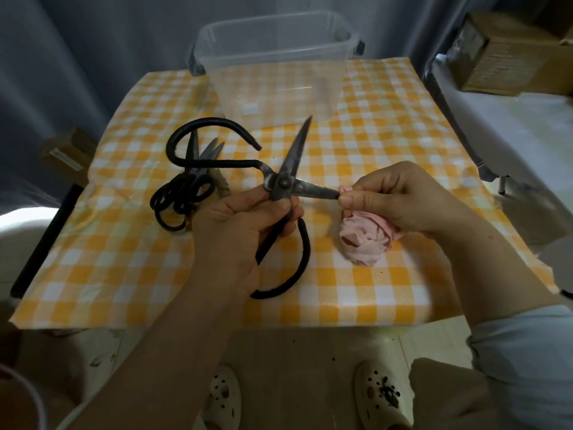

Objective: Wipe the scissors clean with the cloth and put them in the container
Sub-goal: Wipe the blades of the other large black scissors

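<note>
Across the desk (387, 274) lies a glossy orange-and-white checked covering, smooth, slightly creased at its edges and hanging a little over the front. At the far edge stands the container (273, 69), a clear, hard plastic tub with rounded corners and dark clips at its ends; nothing shows inside it, so no scissors have yet gone in.

Held above the middle of the desk are the scissors (283, 184), heavy, old-looking iron ones with long black looped handles and dull, stained grey blades spread wide apart. One blade points up toward the container, the other out to the right. The left hand (245, 218) is closed around them at the pivot and upper handle. The right hand (400, 197) pinches a fold of the cloth (366, 240) over the tip of the right-pointing blade; the cloth is soft, pale pink and crumpled, its loose bulk bunched under that hand and resting on the desk.

To the left, on the covering, lies a small heap of other scissors (192, 181), black-handled and tangled together, which look still unwiped.

By my reading the job is in an early stage: one blade is being wiped, the second blade looks grimy, and the drop into the container remains, as does the heap.
</note>
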`<action>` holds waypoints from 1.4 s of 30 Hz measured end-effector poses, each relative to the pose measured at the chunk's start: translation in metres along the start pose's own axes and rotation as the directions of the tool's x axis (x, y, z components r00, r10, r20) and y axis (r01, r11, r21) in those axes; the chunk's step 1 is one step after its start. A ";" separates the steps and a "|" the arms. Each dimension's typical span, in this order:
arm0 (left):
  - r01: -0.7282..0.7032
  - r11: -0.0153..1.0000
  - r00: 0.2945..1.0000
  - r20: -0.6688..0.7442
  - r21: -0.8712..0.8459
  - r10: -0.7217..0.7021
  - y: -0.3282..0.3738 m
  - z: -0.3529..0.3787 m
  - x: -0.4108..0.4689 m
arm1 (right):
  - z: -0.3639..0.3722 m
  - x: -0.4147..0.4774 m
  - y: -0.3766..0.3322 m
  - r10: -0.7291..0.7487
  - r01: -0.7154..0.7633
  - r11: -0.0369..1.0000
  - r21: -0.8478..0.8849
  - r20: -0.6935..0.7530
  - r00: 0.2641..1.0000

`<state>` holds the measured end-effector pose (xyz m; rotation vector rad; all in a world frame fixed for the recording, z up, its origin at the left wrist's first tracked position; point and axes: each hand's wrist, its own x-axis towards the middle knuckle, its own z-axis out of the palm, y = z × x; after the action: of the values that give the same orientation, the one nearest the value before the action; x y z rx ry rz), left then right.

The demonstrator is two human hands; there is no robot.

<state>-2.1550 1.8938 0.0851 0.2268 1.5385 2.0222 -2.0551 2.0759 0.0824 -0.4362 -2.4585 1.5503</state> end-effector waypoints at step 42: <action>-0.114 0.987 0.993 0.030 0.115 0.111 -0.010 0.010 -0.002 | 0.037 0.005 -0.014 -0.192 0.154 0.977 -0.145 -0.303 0.933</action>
<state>-2.1454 1.9031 0.0800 0.3900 1.6646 2.0090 -2.0740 2.0404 0.0794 -0.4344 -2.2774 1.1668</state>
